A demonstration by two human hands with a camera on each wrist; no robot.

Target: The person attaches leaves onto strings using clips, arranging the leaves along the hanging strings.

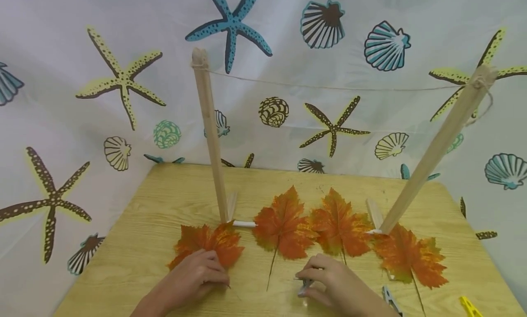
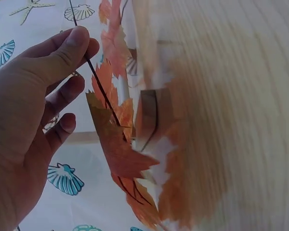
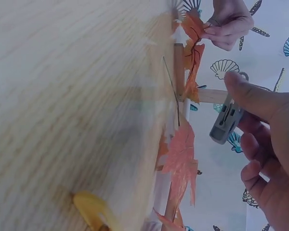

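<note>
My left hand [image 1: 201,273] pinches the thin stem of an orange-red artificial maple leaf [image 1: 225,244] between thumb and forefinger. In the left wrist view, the leaf's dark stem [image 2: 100,86] runs down from the fingertips to the blade, and the other fingers are bent loosely. A grey clothespin [image 3: 227,121] is pinched between the thumb and fingers of my right hand [image 1: 335,282], low over the table's front. Between and beyond the hands lie two more maple leaves, a left one [image 1: 284,225] and a right one [image 1: 341,223], stems toward me.
Two wooden posts, left [image 1: 212,138] and right [image 1: 436,147], stand on the wood-grain table [image 1: 136,244] with a string [image 1: 329,87] tied between their tops. Another maple leaf [image 1: 409,257], a grey-blue clothespin [image 1: 391,299] and a yellow clothespin [image 1: 469,306] lie at right. A patterned curtain [image 1: 173,102] hangs behind.
</note>
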